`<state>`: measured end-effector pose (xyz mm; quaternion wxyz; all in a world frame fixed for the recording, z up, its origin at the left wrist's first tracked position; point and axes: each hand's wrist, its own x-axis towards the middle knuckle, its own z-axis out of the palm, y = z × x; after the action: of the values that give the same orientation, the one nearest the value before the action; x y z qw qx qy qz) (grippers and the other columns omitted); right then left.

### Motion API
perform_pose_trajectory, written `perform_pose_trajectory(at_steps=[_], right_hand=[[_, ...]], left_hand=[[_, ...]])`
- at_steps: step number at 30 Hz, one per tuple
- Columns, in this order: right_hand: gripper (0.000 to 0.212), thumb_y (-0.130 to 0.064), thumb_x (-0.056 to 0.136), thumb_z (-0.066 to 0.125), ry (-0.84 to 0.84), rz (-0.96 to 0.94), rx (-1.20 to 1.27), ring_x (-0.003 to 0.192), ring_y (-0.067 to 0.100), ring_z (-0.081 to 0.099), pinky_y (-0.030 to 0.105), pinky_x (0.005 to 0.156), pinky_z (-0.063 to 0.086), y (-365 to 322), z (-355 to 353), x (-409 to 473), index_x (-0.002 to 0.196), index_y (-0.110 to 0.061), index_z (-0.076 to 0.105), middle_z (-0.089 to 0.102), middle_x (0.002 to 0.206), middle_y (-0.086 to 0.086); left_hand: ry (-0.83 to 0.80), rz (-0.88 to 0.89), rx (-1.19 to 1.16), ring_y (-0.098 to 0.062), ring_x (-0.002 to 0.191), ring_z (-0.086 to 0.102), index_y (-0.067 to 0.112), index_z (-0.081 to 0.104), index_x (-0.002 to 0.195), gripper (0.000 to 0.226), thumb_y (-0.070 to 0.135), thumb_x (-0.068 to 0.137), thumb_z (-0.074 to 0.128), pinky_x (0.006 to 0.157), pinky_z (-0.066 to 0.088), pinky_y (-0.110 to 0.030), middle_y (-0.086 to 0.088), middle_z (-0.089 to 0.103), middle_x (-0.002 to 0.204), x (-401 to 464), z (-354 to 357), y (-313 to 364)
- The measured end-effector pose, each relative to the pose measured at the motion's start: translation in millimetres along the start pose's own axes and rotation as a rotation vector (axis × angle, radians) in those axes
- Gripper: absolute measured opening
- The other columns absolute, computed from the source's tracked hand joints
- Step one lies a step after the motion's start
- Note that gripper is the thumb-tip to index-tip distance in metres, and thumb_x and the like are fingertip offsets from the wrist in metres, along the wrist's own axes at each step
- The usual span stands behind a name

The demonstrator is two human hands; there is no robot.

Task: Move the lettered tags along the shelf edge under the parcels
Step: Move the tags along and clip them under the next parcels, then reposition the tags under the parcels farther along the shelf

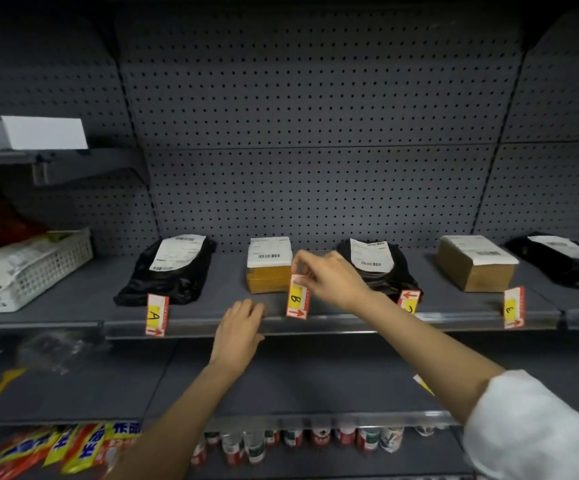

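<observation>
— Two bare forearms reached in from below, didn't they? What lay nearest?

— Yes. Nearest, on the lowest shelf, were yellow-and-red packets [73, 448] and a row of small cans [295, 439]. The right arm wore a white sleeve [537, 427] pushed up past the elbow.

— And the hands?

— The left hand [241, 329] lay flat and open, fingers spread over the shelf edge [350, 323], holding nothing. The right hand [329, 280] was closed in a pinch on the top of the B tag [296, 299], thumb and fingertips together.

— Where did that tag sit?

— Upright on the edge strip, slightly tilted, just in front of the right corner of the small yellow-brown box [269, 273].

— The other tags?

— The A tag [156, 315] stood at the edge below the left black bag [173, 271]. A third tag [408, 301], its letter partly hidden by the right arm, sat below the middle black bag [378, 268]. The E tag [513, 308] stood at the far right, below and to the right of the brown carton [475, 265].

— Anything further back?

— Another black bag [565, 259] at the right margin, a white basket [35, 271] on the left, and grey pegboard [315, 133] behind everything.
</observation>
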<state>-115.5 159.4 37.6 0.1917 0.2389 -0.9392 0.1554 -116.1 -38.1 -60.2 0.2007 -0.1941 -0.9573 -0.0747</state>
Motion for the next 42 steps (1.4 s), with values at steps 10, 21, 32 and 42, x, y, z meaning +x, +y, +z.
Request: perform_pose_trajectory(at_steps=[10, 21, 32, 42], right_hand=[[0.013, -0.026, 0.087, 0.063, 0.120, 0.136, 0.132, 0.073, 0.014, 0.061, 0.032, 0.084, 0.040, -11, 21, 0, 0.093, -0.022, 0.052, 0.069, 0.081, -0.007], [0.015, -0.025, 0.089, 0.058, -0.102, 0.178, -0.071, 0.097, 0.034, 0.059, 0.036, 0.093, 0.035, -34, 71, 3, 0.101, -0.017, 0.057, 0.071, 0.100, 0.009], [0.032, -0.029, 0.084, 0.063, 0.068, 0.376, -0.092, 0.112, 0.019, 0.056, 0.034, 0.094, 0.032, 27, 17, -89, 0.114, -0.023, 0.054, 0.063, 0.120, -0.002], [0.029, -0.031, 0.082, 0.066, 0.138, 0.665, -0.181, 0.104, 0.014, 0.059, 0.026, 0.083, 0.028, 95, -41, -225, 0.109, -0.025, 0.056, 0.065, 0.108, -0.005]], left_hand=[[0.068, 0.042, -0.090, -0.027, 0.082, 0.052, 0.010, 0.056, 0.082, 0.024, 0.005, 0.069, 0.076, 0.072, 0.045, -0.037, -0.009, 0.058, 0.085, -4, 12, -7], [0.061, -0.015, -0.246, -0.024, 0.094, 0.054, 0.015, 0.063, 0.095, 0.024, 0.019, 0.074, 0.074, 0.081, 0.043, -0.035, -0.005, 0.063, 0.094, -15, 4, -14], [0.291, 0.038, -0.579, -0.024, 0.089, 0.057, 0.017, 0.049, 0.103, 0.034, 0.004, 0.077, 0.066, 0.078, 0.047, -0.040, -0.003, 0.061, 0.093, -5, -2, 40], [0.166, 0.349, -0.705, -0.021, 0.087, 0.056, 0.022, 0.052, 0.099, 0.035, 0.003, 0.073, 0.065, 0.076, 0.042, -0.034, 0.001, 0.061, 0.091, 9, 19, 187]])
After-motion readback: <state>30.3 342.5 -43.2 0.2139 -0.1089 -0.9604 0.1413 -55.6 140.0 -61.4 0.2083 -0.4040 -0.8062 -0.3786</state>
